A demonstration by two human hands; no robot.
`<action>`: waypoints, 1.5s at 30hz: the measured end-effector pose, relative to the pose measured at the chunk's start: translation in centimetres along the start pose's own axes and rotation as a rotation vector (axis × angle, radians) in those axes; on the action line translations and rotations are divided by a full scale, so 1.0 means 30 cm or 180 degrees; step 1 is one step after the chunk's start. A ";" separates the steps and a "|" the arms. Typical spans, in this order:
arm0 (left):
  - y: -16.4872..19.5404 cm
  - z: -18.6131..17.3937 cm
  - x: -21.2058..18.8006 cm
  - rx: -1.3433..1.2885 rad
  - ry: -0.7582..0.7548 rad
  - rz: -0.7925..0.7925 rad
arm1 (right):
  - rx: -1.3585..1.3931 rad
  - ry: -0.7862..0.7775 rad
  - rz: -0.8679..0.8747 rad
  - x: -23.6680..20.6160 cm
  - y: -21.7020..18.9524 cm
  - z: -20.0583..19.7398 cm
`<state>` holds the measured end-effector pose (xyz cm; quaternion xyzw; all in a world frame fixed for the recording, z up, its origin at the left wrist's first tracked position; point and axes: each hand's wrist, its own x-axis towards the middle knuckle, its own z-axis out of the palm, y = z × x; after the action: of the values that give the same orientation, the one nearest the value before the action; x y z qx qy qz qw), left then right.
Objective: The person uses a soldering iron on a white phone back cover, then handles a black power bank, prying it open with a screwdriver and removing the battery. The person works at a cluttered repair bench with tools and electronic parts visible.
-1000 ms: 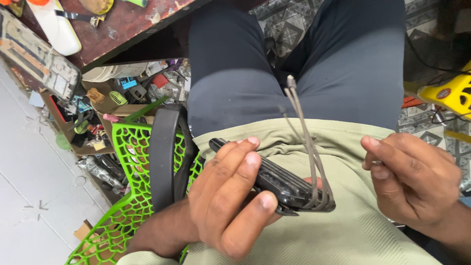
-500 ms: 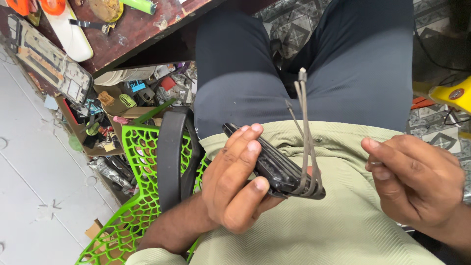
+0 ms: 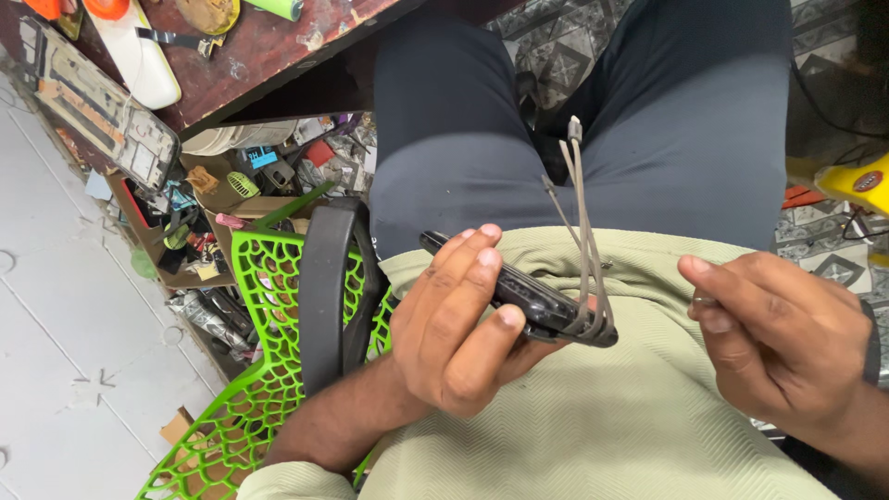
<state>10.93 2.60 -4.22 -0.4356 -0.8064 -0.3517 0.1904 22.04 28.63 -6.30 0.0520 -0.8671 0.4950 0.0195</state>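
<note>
My left hand (image 3: 458,338) grips a black phone-like device (image 3: 542,306) over my lap, fingers wrapped across its top face. A bundle of grey cables (image 3: 582,218) hooks around the device's right end and stands up over my dark trousers, its plug ends free. To the right, apart from the device, my right hand (image 3: 782,343) hovers with its fingers curled toward the thumb. I cannot tell whether something small is pinched between them.
A green lattice chair with a black armrest (image 3: 319,287) is at my left. A worn wooden bench (image 3: 269,46) at top left carries a white phone shell (image 3: 143,60) and a phone frame (image 3: 102,116). Cluttered boxes (image 3: 222,199) sit beneath it. A yellow tool (image 3: 857,181) lies right.
My left hand has turned the device slightly and the cables now stand more upright. The right hand has stayed about where it was. The view has shifted a little.
</note>
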 end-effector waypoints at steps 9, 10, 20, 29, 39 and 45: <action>-0.007 0.008 -0.042 -0.0261 -0.0390 -0.0588 | -0.0403 -0.0381 -0.0162 0.060 -0.050 -0.014; -0.007 0.016 -0.050 -0.0227 -0.0386 -0.0680 | -0.0542 -0.0386 -0.0325 0.073 -0.060 -0.020; 0.024 0.099 -0.104 0.0022 -0.0533 -0.1136 | -0.1116 -0.0609 -0.0360 0.154 -0.132 -0.022; 0.013 0.126 -0.127 0.0151 -0.0759 -0.1090 | -0.1454 -0.0931 -0.0078 0.162 -0.132 0.002; -0.019 0.162 -0.141 0.0236 -0.0816 -0.0935 | -0.1886 -0.1444 -0.0248 0.166 -0.115 0.012; -0.028 0.191 -0.154 0.0077 -0.0657 -0.1059 | -0.2796 -0.2091 -0.0939 0.198 -0.091 0.011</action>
<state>12.75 3.87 -11.29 -0.3278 -0.8867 -0.3221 0.0512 16.44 26.55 -3.63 0.3108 -0.9357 0.0377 -0.1626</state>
